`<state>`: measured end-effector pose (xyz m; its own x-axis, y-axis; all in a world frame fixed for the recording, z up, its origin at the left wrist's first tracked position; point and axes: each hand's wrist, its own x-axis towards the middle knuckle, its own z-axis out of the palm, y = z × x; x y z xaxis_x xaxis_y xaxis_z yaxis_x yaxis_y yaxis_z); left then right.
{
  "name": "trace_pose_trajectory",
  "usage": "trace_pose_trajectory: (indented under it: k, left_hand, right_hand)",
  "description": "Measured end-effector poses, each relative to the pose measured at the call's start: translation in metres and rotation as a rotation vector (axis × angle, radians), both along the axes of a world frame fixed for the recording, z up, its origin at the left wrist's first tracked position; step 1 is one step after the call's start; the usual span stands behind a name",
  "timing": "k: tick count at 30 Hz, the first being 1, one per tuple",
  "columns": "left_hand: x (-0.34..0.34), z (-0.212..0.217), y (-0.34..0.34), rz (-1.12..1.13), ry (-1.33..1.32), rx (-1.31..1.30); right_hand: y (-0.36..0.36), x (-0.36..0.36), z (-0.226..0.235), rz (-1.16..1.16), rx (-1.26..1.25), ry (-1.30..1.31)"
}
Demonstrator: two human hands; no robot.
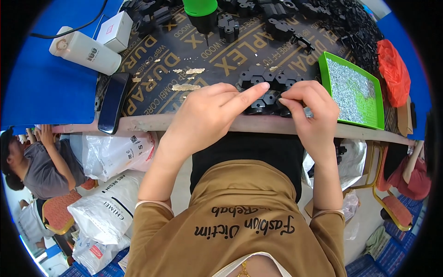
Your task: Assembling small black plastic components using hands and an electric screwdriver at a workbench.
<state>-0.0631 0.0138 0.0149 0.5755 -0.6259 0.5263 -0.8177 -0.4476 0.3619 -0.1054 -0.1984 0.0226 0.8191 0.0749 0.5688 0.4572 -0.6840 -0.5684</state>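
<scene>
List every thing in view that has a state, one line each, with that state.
Left hand: forefinger stretched out, pressing on the black plastic parts.
Right hand: fingertips pinched at the same cluster.
Green tray: full of small silvery screws.
Phone: screen dark, lying flat at the table edge.
White bottle: lying on its side, capped.
Green-handled screwdriver: upright, tip down.
Red bag: crumpled.

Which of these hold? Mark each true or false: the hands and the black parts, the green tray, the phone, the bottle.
1. Both hands, left hand and right hand, rest on the cluster of black plastic parts. True.
2. The green tray of small silvery screws lies left of the hands. False: it lies to their right.
3. The black smartphone lies near the table's front edge. True.
4. The white bottle stands upright. False: it lies on its side.
</scene>
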Motion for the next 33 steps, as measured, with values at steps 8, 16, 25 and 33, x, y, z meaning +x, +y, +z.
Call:
trace_pose_trajectory:
  k: [8,16,25,33]
  left_hand:
    - [-0.007,-0.009,0.003,0.003,-0.086,-0.051]
    - [-0.008,-0.018,0.003,0.005,-0.392,0.106]
    - [-0.009,-0.025,0.012,-0.027,-0.471,0.158]
    - [-0.01,-0.025,0.005,-0.028,0.047,-0.211]
  right_hand:
    - [0.006,0.006,-0.006,0.026,-0.125,0.009]
    - [0.004,0.007,-0.003,0.042,-0.451,-0.12]
    - [-0.009,-0.004,-0.001,0.132,-0.637,-0.201]
    - [0.003,0.073,0.051,0.247,0.049,-0.132]
